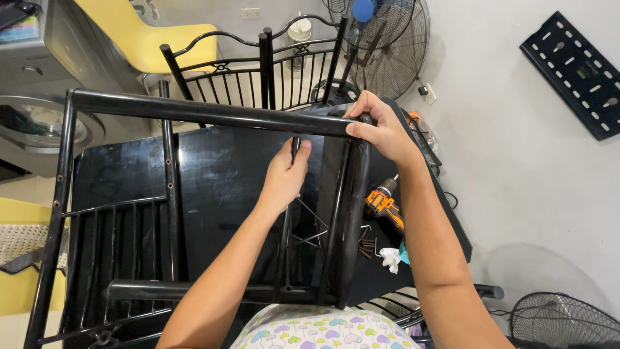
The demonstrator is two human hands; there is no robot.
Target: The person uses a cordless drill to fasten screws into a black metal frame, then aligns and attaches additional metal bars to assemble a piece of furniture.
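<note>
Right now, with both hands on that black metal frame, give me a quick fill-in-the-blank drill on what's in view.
1. The right hand grips the frame's top ____ where it meets the upright.
2. The left hand pinches a thin vertical ____ inside the black metal frame.
3. The cordless drill on the table has an ____ body.
4. Loose ____ lie beside the drill.

Missing words: bar; rod; orange; screws

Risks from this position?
1. Right hand alone steadies the black metal frame; a slip could drop it onto the glossy black tabletop.
2. Left hand fingers sit between thin bars, so they might get pinched.
3. Loose screws and orange drill near the edge could get knocked off.
</note>
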